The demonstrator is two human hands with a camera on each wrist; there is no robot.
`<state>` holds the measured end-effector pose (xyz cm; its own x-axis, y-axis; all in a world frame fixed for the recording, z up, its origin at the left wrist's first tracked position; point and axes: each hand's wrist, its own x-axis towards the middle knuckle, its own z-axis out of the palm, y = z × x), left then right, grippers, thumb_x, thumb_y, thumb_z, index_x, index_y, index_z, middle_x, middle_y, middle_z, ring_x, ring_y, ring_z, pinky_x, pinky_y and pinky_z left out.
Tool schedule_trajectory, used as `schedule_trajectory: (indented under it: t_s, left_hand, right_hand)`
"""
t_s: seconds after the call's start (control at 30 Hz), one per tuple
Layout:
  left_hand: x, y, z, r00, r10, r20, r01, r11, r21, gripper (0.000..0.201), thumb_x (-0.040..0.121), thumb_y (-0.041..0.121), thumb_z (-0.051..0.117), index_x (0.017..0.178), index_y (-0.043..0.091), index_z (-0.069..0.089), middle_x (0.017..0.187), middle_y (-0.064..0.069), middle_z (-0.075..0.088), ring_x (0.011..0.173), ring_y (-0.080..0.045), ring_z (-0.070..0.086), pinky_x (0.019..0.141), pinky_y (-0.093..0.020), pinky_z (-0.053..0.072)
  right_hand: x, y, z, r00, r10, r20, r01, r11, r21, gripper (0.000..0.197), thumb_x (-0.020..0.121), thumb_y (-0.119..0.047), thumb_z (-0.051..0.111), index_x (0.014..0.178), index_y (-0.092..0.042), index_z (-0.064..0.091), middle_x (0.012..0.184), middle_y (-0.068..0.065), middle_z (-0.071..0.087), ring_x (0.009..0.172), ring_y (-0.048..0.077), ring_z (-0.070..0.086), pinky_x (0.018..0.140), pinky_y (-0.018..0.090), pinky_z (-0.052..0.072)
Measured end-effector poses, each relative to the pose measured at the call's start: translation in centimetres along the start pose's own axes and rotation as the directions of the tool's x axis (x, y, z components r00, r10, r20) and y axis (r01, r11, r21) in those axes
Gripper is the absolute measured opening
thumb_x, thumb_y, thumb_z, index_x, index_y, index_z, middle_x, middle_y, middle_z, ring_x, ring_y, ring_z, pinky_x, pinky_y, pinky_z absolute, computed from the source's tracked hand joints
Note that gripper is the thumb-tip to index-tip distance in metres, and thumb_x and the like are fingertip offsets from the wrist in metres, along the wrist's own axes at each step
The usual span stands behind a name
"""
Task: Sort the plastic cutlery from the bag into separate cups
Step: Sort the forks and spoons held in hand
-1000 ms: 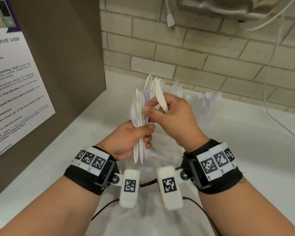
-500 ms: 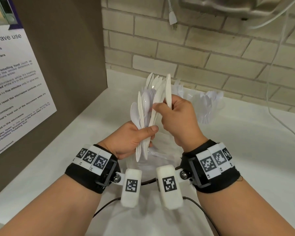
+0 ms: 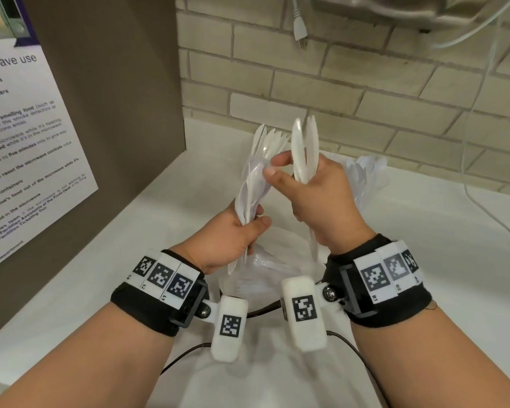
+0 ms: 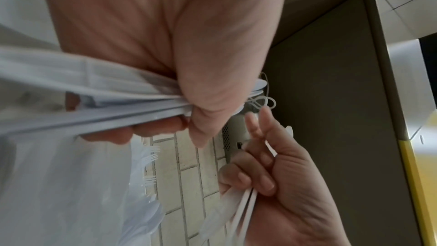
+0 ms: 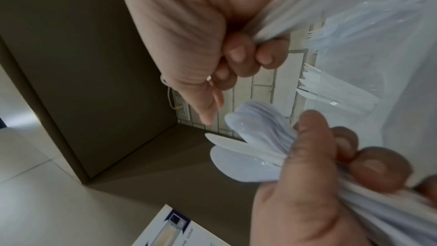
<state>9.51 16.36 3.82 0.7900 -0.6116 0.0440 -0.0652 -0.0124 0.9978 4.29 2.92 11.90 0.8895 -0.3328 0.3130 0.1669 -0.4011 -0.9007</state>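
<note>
Nearest, the left hand [image 3: 233, 237] has its grip wrapped round the handles of a mixed bundle of cutlery [image 3: 255, 184], spoon bowls and knife tips fanning up and away, long axes roughly upright; it serves, I'd say, as the stock to pick from. Just right of it, the right hand [image 3: 315, 201] clamps a few knives [image 3: 304, 154] under its curled fingers, blades up, while thumb and forefinger reach toward the bundle for another. Below both grips lies the clear bag [image 3: 262, 278] on the white surface [image 3: 424, 260]. Beyond the right hand, cups [image 3: 362, 178] already hold sorted pieces.
</note>
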Motion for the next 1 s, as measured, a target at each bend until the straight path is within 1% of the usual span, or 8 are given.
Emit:
schedule_trajectory:
  t_s: [0.13, 0.2, 0.4, 0.53, 0.7, 0.83, 0.9, 1.0]
  left_hand:
    - [0.4, 0.1, 0.0, 1.000, -0.006, 0.022, 0.004, 0.996, 0.087, 0.044, 0.081, 0.042, 0.059, 0.113, 0.014, 0.047, 0.094, -0.001, 0.050, 0.072, -0.010, 0.051, 0.065, -0.028, 0.048]
    - [0.5, 0.0, 0.0, 0.999, -0.003, 0.048, -0.003, 0.992, 0.125, 0.058, 0.080, 0.047, 0.060, 0.128, 0.018, 0.045, 0.111, -0.005, 0.055, 0.080, -0.010, 0.054, 0.064, -0.026, 0.048]
    - [0.0, 0.0, 0.2, 0.999, 0.029, 0.014, -0.032, 0.963, 0.267, 0.030, 0.092, 0.026, 0.059, 0.115, 0.014, 0.045, 0.087, 0.005, 0.051, 0.074, -0.014, 0.053, 0.068, -0.038, 0.054]
    - [0.0, 0.1, 0.3, 0.999, 0.043, 0.012, -0.045, 0.959, 0.279, 0.024, 0.092, 0.025, 0.059, 0.110, 0.015, 0.047, 0.082, 0.009, 0.051, 0.070, -0.010, 0.052, 0.067, -0.034, 0.050]
    - [0.1, 0.0, 0.2, 0.999, 0.036, 0.014, -0.039, 0.960, 0.278, 0.020, 0.091, 0.026, 0.060, 0.105, 0.020, 0.048, 0.080, 0.008, 0.051, 0.065, -0.007, 0.050, 0.065, -0.028, 0.045]
    - [0.1, 0.0, 0.6, 0.999, 0.027, 0.027, -0.035, 0.940, 0.339, 0.029, 0.091, 0.028, 0.059, 0.113, 0.017, 0.045, 0.087, 0.012, 0.050, 0.075, -0.006, 0.052, 0.069, -0.027, 0.044]
    - [0.0, -0.2, 0.8, 0.999, 0.026, 0.023, -0.032, 0.936, 0.350, 0.030, 0.090, 0.030, 0.060, 0.111, 0.015, 0.045, 0.087, 0.006, 0.053, 0.074, -0.011, 0.052, 0.067, -0.031, 0.045]
    - [0.0, -0.2, 0.8, 1.000, 0.023, 0.006, -0.024, 0.942, 0.334, 0.030, 0.089, 0.032, 0.062, 0.108, 0.014, 0.046, 0.085, -0.006, 0.055, 0.071, -0.017, 0.052, 0.067, -0.036, 0.046]
  right_hand:
    - [-0.4, 0.0, 0.1, 0.994, -0.064, 0.091, 0.074, 0.991, -0.109, 0.026, 0.084, -0.020, 0.071, 0.109, -0.027, 0.068, 0.086, -0.018, 0.066, 0.077, -0.008, 0.062, 0.068, 0.008, 0.046]
    - [-0.3, 0.0, 0.1, 0.986, -0.076, 0.149, 0.113, 0.958, -0.264, 0.030, 0.087, -0.023, 0.066, 0.117, -0.025, 0.063, 0.090, -0.012, 0.066, 0.080, 0.000, 0.062, 0.068, 0.010, 0.046]
    - [0.6, -0.2, -0.1, 0.992, -0.046, 0.121, 0.090, 0.918, -0.386, 0.004, 0.085, -0.018, 0.060, 0.086, -0.021, 0.063, 0.078, -0.007, 0.064, 0.069, 0.006, 0.058, 0.059, 0.018, 0.043]
    - [1.0, -0.8, -0.5, 0.997, 0.007, 0.079, 0.011, 0.977, -0.214, 0.006, 0.089, -0.014, 0.060, 0.086, -0.019, 0.061, 0.081, -0.003, 0.064, 0.070, 0.007, 0.060, 0.063, 0.019, 0.044]
    - [0.1, -1.1, -1.1, 0.979, 0.109, 0.172, -0.121, 0.991, 0.058, 0.007, 0.087, -0.020, 0.068, 0.090, -0.015, 0.064, 0.073, 0.000, 0.054, 0.045, 0.006, 0.042, 0.042, 0.020, 0.034]
    - [0.0, -0.6, -1.4, 0.974, 0.105, 0.200, -0.100, 0.994, -0.033, 0.015, 0.078, -0.017, 0.077, 0.091, -0.014, 0.070, 0.072, 0.001, 0.059, 0.044, 0.001, 0.047, 0.045, 0.012, 0.035]
    - [0.2, -0.6, -1.3, 0.979, 0.113, 0.169, -0.099, 0.991, -0.092, 0.002, 0.084, -0.013, 0.071, 0.084, -0.015, 0.071, 0.059, -0.012, 0.059, 0.041, -0.001, 0.048, 0.045, 0.010, 0.035]
    - [0.5, -0.5, -1.3, 0.993, 0.094, 0.074, -0.090, 0.994, -0.064, 0.013, 0.088, -0.007, 0.064, 0.085, -0.017, 0.071, 0.058, -0.016, 0.057, 0.041, -0.004, 0.048, 0.047, 0.009, 0.035]
